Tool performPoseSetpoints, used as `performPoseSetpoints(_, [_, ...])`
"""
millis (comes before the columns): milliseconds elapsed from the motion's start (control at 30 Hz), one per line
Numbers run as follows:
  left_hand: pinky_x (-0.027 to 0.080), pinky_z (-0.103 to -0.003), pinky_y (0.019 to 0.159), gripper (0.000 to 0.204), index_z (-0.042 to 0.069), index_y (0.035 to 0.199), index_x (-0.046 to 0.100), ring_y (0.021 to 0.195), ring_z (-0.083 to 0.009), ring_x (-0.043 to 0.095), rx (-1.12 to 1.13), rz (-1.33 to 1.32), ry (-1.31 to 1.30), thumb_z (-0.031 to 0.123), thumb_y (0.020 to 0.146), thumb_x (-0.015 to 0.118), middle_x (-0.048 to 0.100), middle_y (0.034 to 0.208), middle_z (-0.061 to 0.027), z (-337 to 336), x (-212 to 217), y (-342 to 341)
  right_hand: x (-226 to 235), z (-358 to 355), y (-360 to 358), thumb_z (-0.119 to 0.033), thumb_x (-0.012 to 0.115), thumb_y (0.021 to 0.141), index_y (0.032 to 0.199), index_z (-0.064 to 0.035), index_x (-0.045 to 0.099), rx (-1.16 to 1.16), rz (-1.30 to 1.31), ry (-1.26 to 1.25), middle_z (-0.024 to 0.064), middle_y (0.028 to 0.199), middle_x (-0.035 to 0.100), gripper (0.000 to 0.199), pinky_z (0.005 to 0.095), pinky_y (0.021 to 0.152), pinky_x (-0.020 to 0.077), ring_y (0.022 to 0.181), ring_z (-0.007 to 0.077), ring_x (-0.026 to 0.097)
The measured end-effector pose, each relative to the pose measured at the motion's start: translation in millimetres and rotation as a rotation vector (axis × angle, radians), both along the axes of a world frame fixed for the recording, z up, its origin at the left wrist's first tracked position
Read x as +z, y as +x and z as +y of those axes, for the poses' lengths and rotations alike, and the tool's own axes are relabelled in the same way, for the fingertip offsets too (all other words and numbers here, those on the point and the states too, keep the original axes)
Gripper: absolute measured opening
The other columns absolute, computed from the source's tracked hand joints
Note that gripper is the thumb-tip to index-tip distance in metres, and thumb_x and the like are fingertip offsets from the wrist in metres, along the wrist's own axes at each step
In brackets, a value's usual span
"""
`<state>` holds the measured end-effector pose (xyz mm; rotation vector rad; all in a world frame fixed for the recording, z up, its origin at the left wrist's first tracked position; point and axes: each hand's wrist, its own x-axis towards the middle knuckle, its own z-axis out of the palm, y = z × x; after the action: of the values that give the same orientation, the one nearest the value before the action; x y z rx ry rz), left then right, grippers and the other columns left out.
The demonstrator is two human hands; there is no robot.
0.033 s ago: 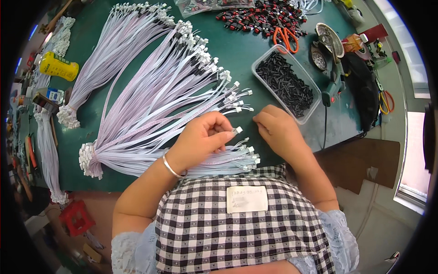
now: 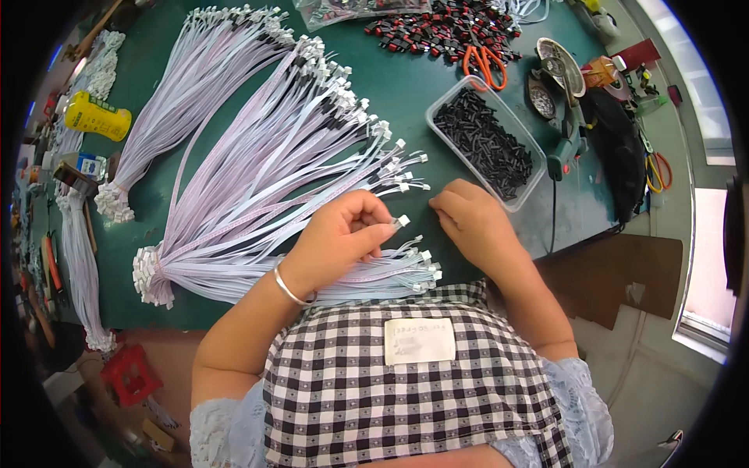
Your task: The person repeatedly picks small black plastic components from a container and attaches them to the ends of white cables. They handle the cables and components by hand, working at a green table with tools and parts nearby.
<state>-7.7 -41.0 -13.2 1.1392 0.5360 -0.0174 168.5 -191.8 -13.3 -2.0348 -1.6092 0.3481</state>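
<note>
My left hand [image 2: 349, 232] pinches the end of a ribbon cable, with its small white connector [image 2: 402, 222] poking out past the thumb and forefinger. That cable belongs to a fanned bundle of white and pinkish ribbon cables [image 2: 250, 171], gathered at a cluster of white connectors [image 2: 150, 277] on the left. Opposite, my right hand [image 2: 473, 225] hovers with thumb and forefinger pressed together; whatever they hold is too small or hidden to make out. Close beyond it stands a clear plastic box [image 2: 511, 204] of short black sleeves [image 2: 485, 140].
A second cable bundle [image 2: 195, 86] lies farther left, near a yellow bottle [image 2: 97, 117]. Orange-handled scissors [image 2: 485, 66] rest by a heap of red and black parts [image 2: 437, 31]. To the right are metal dishes [image 2: 562, 66] and a green corded tool [image 2: 563, 156].
The whole view has shifted very slightly. Both hands keep their poses, and the connector stays in my left fingers.
</note>
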Motion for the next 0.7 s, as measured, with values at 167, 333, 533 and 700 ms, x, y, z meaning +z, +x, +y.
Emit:
performPoseSetpoints(167, [0.045, -0.02, 0.055, 0.01, 0.004, 0.091, 0.056, 0.063, -0.0073, 0.056, 0.042, 0.007, -0.005, 0.003, 0.084, 0.063, 0.057, 0.077, -0.0008, -2, 2, 0, 10, -10, 0, -0.001, 0.066, 0.078, 0.088, -0.0012, 0.064, -0.14, 0.12, 0.17, 0.0115, 0.087, 0.062, 0.01, 0.0346, 0.07, 0.0502, 0.08, 0.029, 0.062])
performPoseSetpoints(333, [0.044, -0.02, 0.057, 0.01, 0.005, 0.092, 0.052, 0.063, -0.0073, 0.054, 0.043, -0.041, 0.024, 0.007, 0.087, 0.061, 0.056, 0.076, -0.0017, -2, -2, -1, 28, -43, 2, 0.001, 0.068, 0.075, 0.086, -0.0014, 0.066, -0.302, 0.212, 0.195, 0.0104, 0.087, 0.064, 0.011, 0.0297, 0.069, 0.0502, 0.079, 0.0243, 0.063])
performPoseSetpoints(533, [0.044, -0.02, 0.058, 0.011, 0.005, 0.091, 0.053, 0.066, -0.0077, 0.056, 0.046, -0.051, 0.026, 0.007, 0.086, 0.063, 0.057, 0.077, -0.002, -5, 0, 0, -15, -60, -5, -0.003, 0.071, 0.069, 0.085, -0.0096, 0.069, -0.023, -0.054, 0.133, 0.0051, 0.092, 0.061, 0.018, 0.0334, 0.071, 0.0471, 0.081, 0.0218, 0.058])
performPoseSetpoints(700, [0.047, -0.021, 0.058, 0.01, 0.003, 0.091, 0.057, 0.064, -0.0084, 0.057, 0.061, 0.004, 0.021, 0.003, 0.084, 0.065, 0.059, 0.079, -0.0029, -5, 2, -2, -20, -61, -5, -0.006, 0.064, 0.069, 0.088, -0.0074, 0.063, 0.082, -0.181, 0.149, 0.0046, 0.097, 0.059, 0.019, 0.0342, 0.072, 0.0448, 0.082, 0.0232, 0.055])
